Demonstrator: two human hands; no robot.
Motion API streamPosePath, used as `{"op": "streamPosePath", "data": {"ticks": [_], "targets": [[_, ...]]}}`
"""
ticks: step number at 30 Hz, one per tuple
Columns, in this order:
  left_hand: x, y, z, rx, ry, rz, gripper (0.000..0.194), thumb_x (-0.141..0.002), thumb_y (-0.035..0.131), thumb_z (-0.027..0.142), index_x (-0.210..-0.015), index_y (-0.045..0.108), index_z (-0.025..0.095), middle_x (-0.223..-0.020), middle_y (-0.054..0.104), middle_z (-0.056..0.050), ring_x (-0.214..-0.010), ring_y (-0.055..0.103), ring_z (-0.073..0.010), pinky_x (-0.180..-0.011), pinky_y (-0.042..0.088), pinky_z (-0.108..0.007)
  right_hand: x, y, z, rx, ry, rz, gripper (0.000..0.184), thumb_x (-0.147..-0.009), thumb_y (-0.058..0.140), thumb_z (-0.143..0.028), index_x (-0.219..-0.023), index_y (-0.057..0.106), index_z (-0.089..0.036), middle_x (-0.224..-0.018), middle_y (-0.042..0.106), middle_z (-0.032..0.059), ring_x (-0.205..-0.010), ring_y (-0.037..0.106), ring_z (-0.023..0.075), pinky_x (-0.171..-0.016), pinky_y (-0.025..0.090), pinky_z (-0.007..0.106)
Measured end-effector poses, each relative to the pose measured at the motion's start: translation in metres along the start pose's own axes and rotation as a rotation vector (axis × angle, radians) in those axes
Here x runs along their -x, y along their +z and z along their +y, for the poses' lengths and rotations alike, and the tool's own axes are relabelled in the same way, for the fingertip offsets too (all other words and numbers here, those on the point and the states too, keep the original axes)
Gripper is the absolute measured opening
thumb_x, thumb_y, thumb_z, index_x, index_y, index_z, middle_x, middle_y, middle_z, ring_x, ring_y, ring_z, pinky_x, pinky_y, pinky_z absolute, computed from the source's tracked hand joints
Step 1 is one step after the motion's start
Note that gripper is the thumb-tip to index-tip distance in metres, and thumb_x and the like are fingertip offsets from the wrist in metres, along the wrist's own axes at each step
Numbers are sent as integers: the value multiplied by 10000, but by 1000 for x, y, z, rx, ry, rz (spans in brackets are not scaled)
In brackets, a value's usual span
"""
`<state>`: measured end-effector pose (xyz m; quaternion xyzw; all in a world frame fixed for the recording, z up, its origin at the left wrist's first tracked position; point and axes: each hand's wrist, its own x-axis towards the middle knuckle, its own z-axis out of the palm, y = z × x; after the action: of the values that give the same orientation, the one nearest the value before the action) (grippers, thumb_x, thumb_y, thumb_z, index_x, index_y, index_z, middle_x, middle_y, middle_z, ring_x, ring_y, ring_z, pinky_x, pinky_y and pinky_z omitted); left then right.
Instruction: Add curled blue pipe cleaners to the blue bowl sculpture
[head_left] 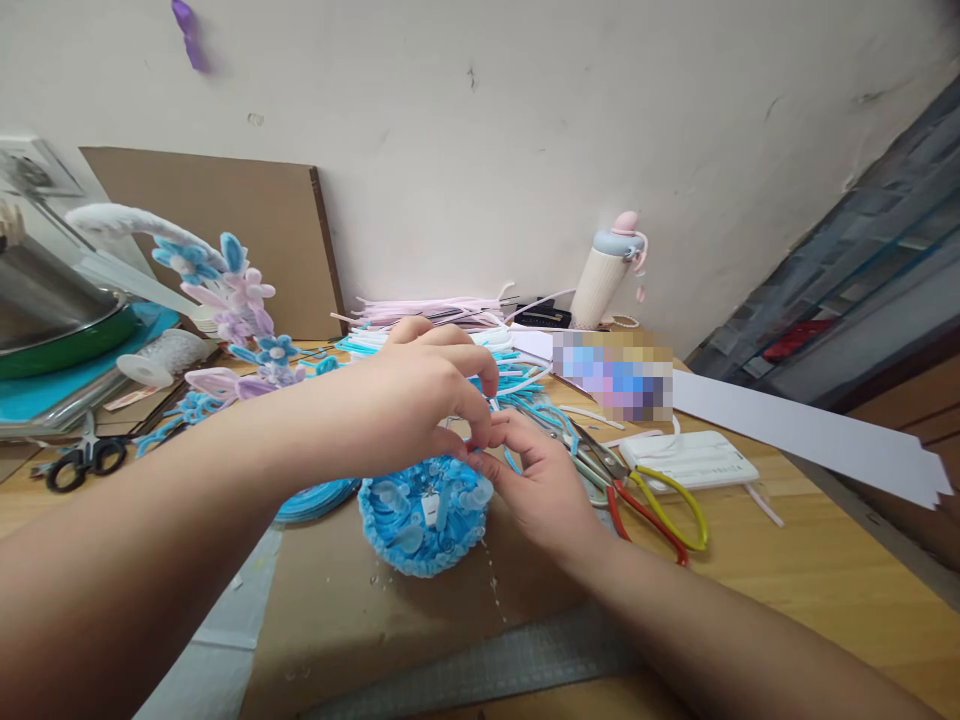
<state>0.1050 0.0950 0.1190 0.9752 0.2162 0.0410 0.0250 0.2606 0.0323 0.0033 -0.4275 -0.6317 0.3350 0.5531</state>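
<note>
A round blue craft piece [424, 520], with a ruffled edge and pale translucent ornaments and a small white piece at its middle, lies on a brown cardboard sheet [337, 610]. Over its far rim, my left hand [431, 395] has thumb and forefinger pinched together. My right hand [540, 490] meets it at the piece's far right edge, thumb and fingers pressed together too. Whatever sits between the fingertips is too small and hidden to name. A thin strand of tiny white beads [493, 580] trails from the piece's right side onto the cardboard.
Pliers with red and yellow handles [664, 510] lie right of my right hand, near a white flat device [697, 460]. Behind are blue and pink pipe cleaners [435, 312] and a bottle [604, 275]. Leftward stand pipe-cleaner flowers [247, 295], scissors [88, 455] and a spool [161, 360].
</note>
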Motion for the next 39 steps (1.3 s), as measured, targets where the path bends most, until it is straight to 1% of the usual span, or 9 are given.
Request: {"op": "streamPosePath", "data": {"ticks": [4,7,13,18,21,26,28,32,39], "targets": [[0,0,-1,8,5,9,80,-773,770,268,-784,752,344,-1101,669,27,-1112,522,-228,-970,218,-421,-3,1,-3,-12,7,-3,58,-805,700,-251,-752,683,-236,-843,641,15,-845,599,195,-828,471,334],[2,1,-3,-2,1,39,96,-786,747,244,-771,754,339,-1085,669,22,-1092,522,-224,-971,230,-415,-6,1,-4,-11,12,-14,48,-788,715,-241,-766,675,-227,-817,638,9,-831,593,191,-808,465,324],[6,4,-7,4,16,82,41,-798,736,369,-827,749,342,-1070,654,12,-1077,522,-234,-963,245,-425,-11,2,-4,1,9,-6,107,-803,704,-247,-717,647,-216,-785,626,3,-801,592,179,-772,464,305],[7,4,-6,-21,0,74,46,-797,745,304,-819,757,343,-1067,658,9,-1089,523,-244,-969,244,-436,-13,4,-5,-20,-4,3,126,-791,716,-216,-683,651,-220,-783,651,2,-807,606,180,-773,470,305],[6,5,-7,-23,6,83,26,-790,755,327,-812,757,340,-1058,662,8,-1071,534,-237,-958,250,-432,-14,3,-3,-21,-15,2,121,-788,728,-217,-681,671,-218,-796,670,6,-806,615,180,-774,471,309],[7,5,-7,-37,36,93,78,-767,772,362,-828,749,320,-1061,661,12,-1077,539,-235,-972,242,-436,-15,1,0,22,-21,-9,112,-791,730,-212,-688,685,-208,-794,673,12,-816,619,182,-778,461,311],[7,4,-6,-37,20,77,37,-778,762,309,-813,751,316,-1056,665,9,-1083,537,-238,-975,247,-441,-15,1,0,15,-26,-11,126,-790,731,-211,-675,678,-209,-784,673,7,-800,620,178,-764,462,304],[5,3,-4,-20,-4,55,125,-798,702,194,-772,749,307,-1057,682,9,-1065,536,-220,-966,259,-435,-15,2,-2,26,-47,-22,144,-787,731,-189,-658,671,-210,-767,679,-2,-771,620,173,-748,459,301],[-2,6,-9,-66,72,93,179,-810,599,212,-689,710,283,-971,699,29,-1031,524,-193,-909,232,-398,-13,2,-3,180,-13,-55,113,-797,736,-174,-701,686,-207,-853,706,22,-911,623,219,-814,442,348]]}}
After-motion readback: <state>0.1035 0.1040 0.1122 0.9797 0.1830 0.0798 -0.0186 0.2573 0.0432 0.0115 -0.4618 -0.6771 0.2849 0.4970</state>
